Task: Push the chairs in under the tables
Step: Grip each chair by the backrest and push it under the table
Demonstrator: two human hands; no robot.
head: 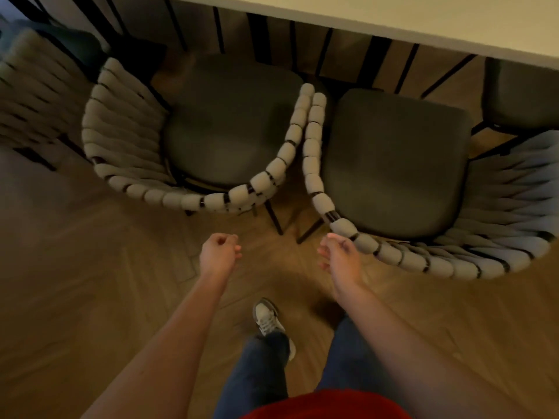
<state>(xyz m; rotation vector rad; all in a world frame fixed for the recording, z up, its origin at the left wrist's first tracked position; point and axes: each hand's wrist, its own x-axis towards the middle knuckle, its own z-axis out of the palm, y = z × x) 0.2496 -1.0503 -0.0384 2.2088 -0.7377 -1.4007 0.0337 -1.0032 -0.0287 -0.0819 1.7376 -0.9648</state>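
Observation:
Two chairs with dark seats and woven pale-rope backs stand side by side at a white table (393, 16). The left chair (230, 122) and the right chair (396, 164) touch at their armrests, and both seats stick out from under the tabletop. My left hand (219, 252) hangs over the floor below the left chair's back, fingers curled, holding nothing. My right hand (338, 252) is loosely curled right beside the rope rim of the right chair, at its near left corner; it does not grip the rim.
A third rope-backed chair (33, 95) stands at the far left, and another dark seat (520, 95) shows at the far right under the table. Black table legs cross behind the seats. Herringbone wood floor (90, 282) lies around my feet.

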